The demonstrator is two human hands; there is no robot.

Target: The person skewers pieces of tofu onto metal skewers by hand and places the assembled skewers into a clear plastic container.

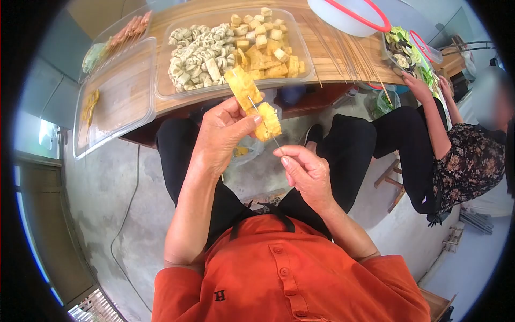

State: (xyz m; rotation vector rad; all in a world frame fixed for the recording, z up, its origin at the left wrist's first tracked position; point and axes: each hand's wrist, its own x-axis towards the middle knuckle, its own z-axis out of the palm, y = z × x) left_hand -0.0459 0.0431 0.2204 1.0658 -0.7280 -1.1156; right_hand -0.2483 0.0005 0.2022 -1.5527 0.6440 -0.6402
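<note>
Between the fingers of my left hand [228, 126] is a folded strip of yellow tofu skin [242, 86], its upper end sticking up past the fingertips. A thin skewer [277, 142] runs through the strip and through a bunched yellow piece [270, 122] lower on it. My right hand [307, 174] pinches the skewer's lower end between thumb and fingers. Just beyond my hands, a clear tray [307, 53] holds pale knotted tofu skin [196, 56] on its left and yellow tofu cubes [261, 42] and flat pieces on its right.
Loose skewers [351, 53] lie on the wooden table [316, 32] beside a red-rimmed bowl [343, 16]. At the left edge, a clear lid [115, 102] carries a yellow piece. A co-worker [466, 150] sits at right by a vegetable tray [402, 45]. A plastic bag hangs below my hands.
</note>
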